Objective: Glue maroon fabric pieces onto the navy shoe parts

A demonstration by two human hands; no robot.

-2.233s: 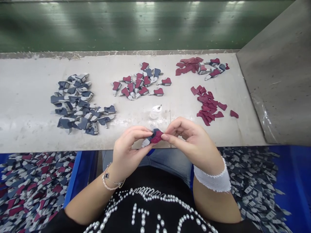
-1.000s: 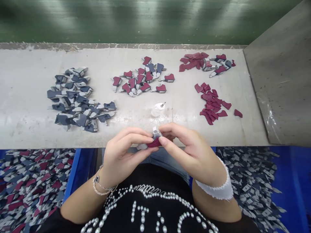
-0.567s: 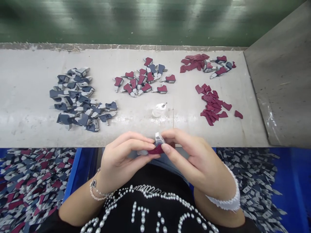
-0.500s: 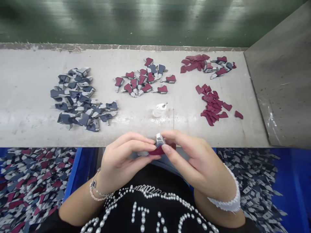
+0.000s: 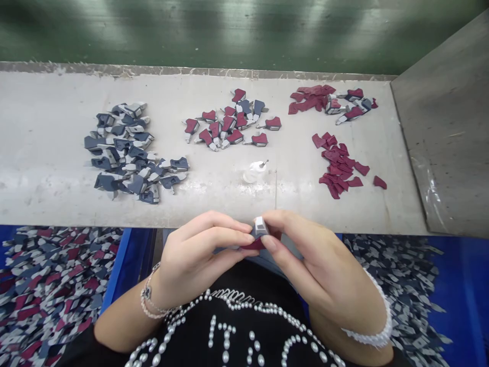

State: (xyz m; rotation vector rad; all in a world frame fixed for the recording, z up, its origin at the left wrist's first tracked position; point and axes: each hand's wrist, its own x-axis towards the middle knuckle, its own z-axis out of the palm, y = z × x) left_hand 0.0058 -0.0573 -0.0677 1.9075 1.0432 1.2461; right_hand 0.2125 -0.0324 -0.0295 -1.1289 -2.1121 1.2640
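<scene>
Between both hands, just in front of the table's near edge, is a small grey plastic part with a maroon piece point(image 5: 255, 244) against its near side; its light grey tip points up. My left hand point(image 5: 208, 244) pinches it from the left, fingers closed. From the right, thumb and index finger of my right hand point(image 5: 305, 250) close on the same part. The fingers hide most of it. Past the hands stands a small white bottle point(image 5: 254, 173) with a thin metal tip. Beyond that lies a group of grey parts, mostly with maroon faces point(image 5: 228, 123).
On the table point(image 5: 225, 196), a pile of grey-blue parts point(image 5: 128, 148) lies left. Loose maroon pieces point(image 5: 338, 165) and a mixed cluster point(image 5: 353, 104) lie right. Blue bins with parts flank me, left point(image 5: 57, 285) and right point(image 5: 401, 285). A metal panel point(image 5: 446, 127) rises at right.
Both hands and the held part have shifted slightly right in view, and the part is turned a little. The whole table view has also shifted slightly. Both hands keep their grip.
</scene>
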